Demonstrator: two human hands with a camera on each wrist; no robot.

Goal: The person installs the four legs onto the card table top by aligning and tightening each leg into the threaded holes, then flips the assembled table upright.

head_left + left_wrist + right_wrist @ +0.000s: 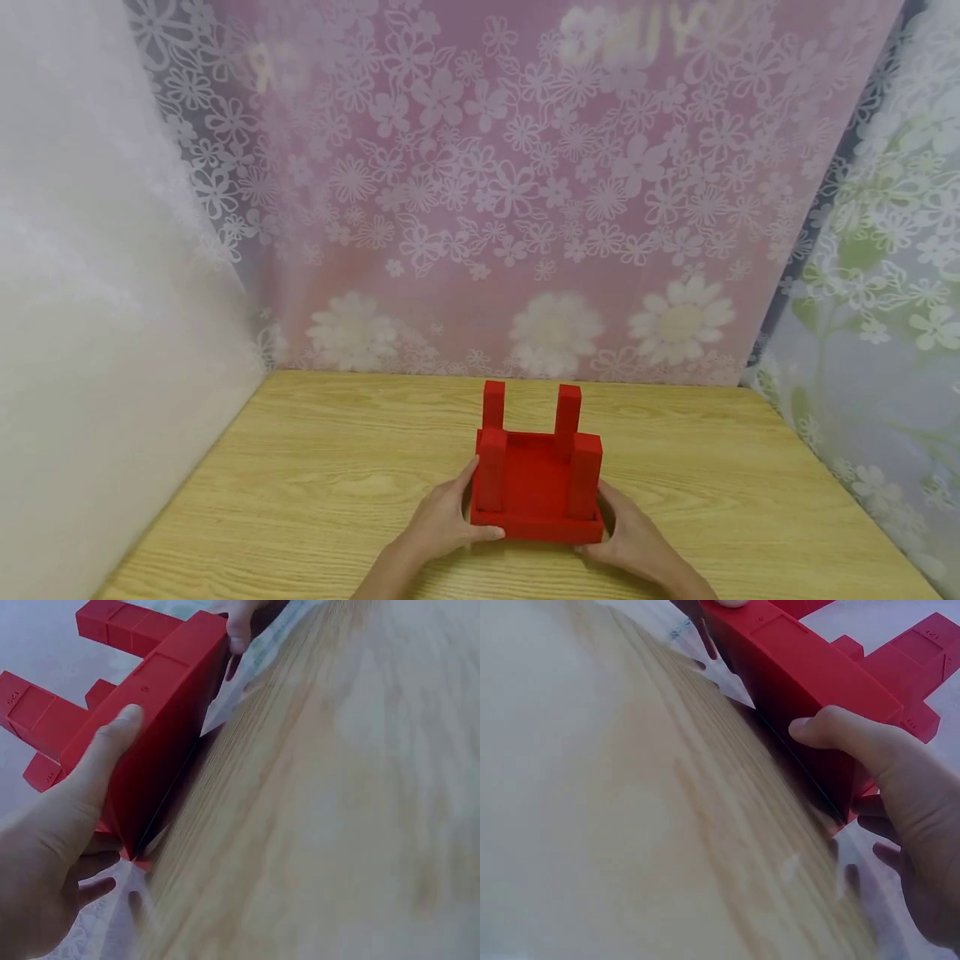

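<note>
A red plastic piece (536,529), shaped like a small upturned table, has a square base with a raised rim and a post (585,475) standing at each corner. My left hand (441,521) grips the base at its left side, with the thumb along the front wall. On the right side my right hand (633,537) holds it, its thumb (817,729) low against the near edge and underside. In both wrist views the dark underside (161,776) shows, so the near edge is raised off the tabletop. Whether the far edge touches is hard to tell. Some fingers are hidden behind the base.
The wood-grain tabletop (322,483) spreads around the piece. A pink and white flowered sheet (480,192) hangs behind the table. A whitish sheet (112,292) borders the left side, and another flowered sheet (885,333) the right.
</note>
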